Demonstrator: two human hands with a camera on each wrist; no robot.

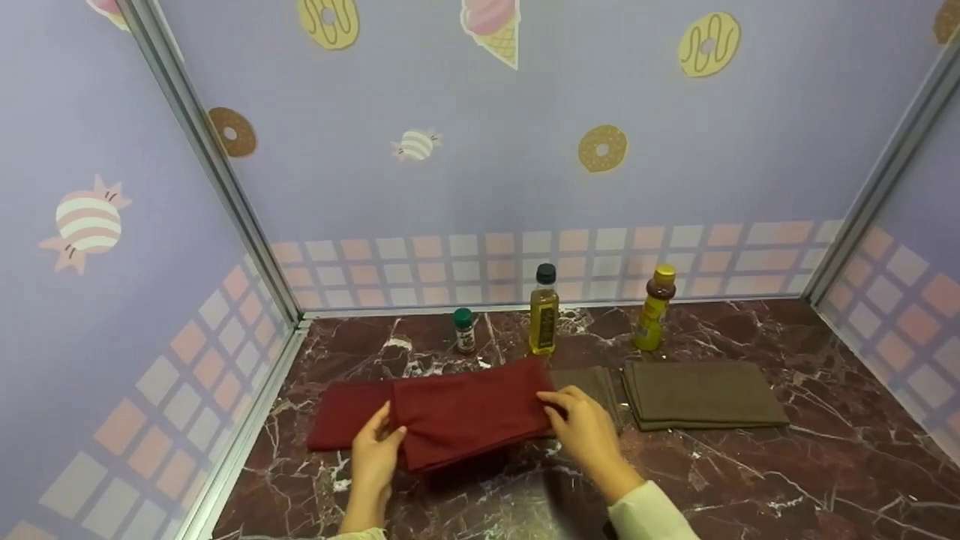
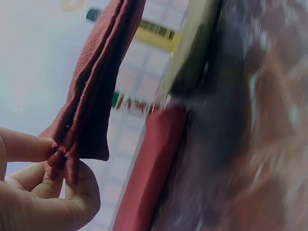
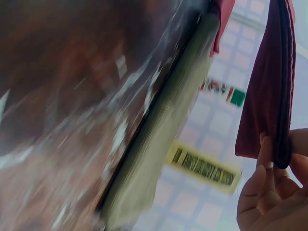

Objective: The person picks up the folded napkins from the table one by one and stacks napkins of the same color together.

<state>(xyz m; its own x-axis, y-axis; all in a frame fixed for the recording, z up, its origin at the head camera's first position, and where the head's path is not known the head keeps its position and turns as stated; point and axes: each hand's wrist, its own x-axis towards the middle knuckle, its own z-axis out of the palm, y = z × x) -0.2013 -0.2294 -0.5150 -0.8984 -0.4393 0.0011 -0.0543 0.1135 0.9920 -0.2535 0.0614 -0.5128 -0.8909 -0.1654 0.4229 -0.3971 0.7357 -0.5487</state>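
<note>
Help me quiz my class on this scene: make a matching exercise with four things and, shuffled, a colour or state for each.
Things:
1. Small jar
2. Middle bottle
3. Raised cloth
4. Rightmost cloth

Descriptions:
A. dark-capped
B. olive-brown, lying folded
C. green-capped
D. red, pinched by left hand and right hand

Pairs: 1-C, 2-A, 3-D, 4-B

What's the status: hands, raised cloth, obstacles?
Left hand and right hand pinching opposite ends of folded red cloth. Cloth raised above tabletop. Bottles behind; nothing visibly blocking.

From my remote seat I see a staged booth: sweets-printed panels [image 1: 510, 187] left, right and far, metal corner posts [image 1: 217, 165], marbled tabletop [image 1: 750, 480].
</note>
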